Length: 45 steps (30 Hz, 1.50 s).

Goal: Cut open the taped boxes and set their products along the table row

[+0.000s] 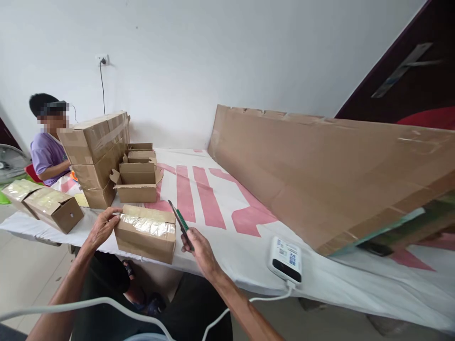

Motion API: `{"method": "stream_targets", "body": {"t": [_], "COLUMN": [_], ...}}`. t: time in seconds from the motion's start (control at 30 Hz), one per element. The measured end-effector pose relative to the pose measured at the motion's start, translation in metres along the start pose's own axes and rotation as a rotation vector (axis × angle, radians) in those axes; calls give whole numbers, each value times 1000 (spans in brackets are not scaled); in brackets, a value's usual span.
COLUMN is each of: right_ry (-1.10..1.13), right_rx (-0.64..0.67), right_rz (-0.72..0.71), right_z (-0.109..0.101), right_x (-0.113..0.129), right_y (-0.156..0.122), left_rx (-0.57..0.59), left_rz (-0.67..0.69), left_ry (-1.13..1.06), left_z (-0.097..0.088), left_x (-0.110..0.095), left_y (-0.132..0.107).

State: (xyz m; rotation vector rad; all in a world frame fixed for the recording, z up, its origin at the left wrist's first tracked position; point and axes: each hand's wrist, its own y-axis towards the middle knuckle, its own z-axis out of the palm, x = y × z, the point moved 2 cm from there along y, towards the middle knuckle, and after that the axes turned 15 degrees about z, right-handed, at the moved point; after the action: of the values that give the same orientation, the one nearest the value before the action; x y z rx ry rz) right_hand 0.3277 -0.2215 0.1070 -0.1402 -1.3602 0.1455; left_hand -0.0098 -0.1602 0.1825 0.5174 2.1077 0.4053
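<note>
In front of me a small cardboard box [144, 239] with clear tape across its top sits at the table's near edge. My left hand [103, 227] rests against the box's left end, its fingers and thumb at the upper corner. In my right hand [199, 246] is a green box cutter [182, 221], with its blade out and pointing up and to the left. The cutter is just right of the box, seemingly apart from it. Two more taped boxes [59, 208] lie to the left.
Stacked boxes [97, 156] and several open-topped boxes [137, 187] stand behind. A large cardboard sheet [320, 175] leans over the right side. A white device [286, 258] with a cable lies on the white and pink cloth [227, 260]. Another person [50, 147] sits at far left.
</note>
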Motion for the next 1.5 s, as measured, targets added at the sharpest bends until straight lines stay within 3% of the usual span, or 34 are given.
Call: {"method": "stream_targets", "body": {"t": [0.13,0.27,0.6,0.87,1.07,1.37,1.5], "right_ry": [-42,-98,-295,-339,-352,-382,-416], "right_rx": [-4,-42,-153,-210,-223,-219,-227], "right_rz": [-50,-58,-177,-223,-224,-246,-256], "right_z": [15,11,-1,-5,-6,-6,-8], "right_x": [1,10,14,9,7,10,8], "right_y": [6,14,19,16,13,8,11], "left_rx": [-93,-107,-33,-91,-159,-113,-27], "left_rz": [-132,-198,-260,-307,-267,-174,-67], "left_ry": [-207,-403,-433,-501,-520,-451,-366], "left_z": [10,12,20,26,28,31,30], "left_x": [5,2,-2,-6,-12,-12,-9], "left_y": [-14,-23,-30,-34,-39,-40,-34]}}
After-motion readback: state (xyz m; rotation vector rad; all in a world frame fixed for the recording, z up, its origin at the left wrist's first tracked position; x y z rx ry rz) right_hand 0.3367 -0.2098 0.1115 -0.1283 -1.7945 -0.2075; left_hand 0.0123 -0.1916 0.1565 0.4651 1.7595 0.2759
